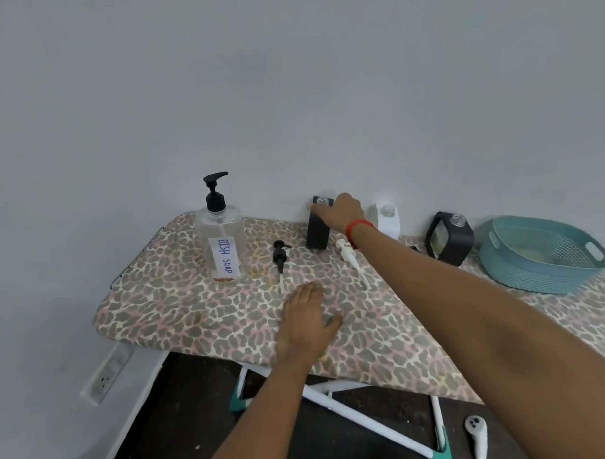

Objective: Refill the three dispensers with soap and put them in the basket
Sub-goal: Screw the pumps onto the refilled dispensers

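Note:
A clear dish soap bottle (222,239) with a black pump stands at the board's far left. Three open dispensers line the wall: a dark one (317,234), a white one (387,221) and a dark one with a window (449,238). My right hand (339,212) grips the top of the leftmost dark dispenser. My left hand (307,320) lies flat on the leopard-print ironing board (194,312), holding nothing. A black pump head (280,256) and a white pump head (350,257) lie loose on the board. The teal basket (542,255) sits at the far right.
The wall runs right behind the dispensers. The board's front edge drops to a dark floor with the board's white and teal legs (369,422), a white controller (476,436) and a wall socket (105,373) at lower left.

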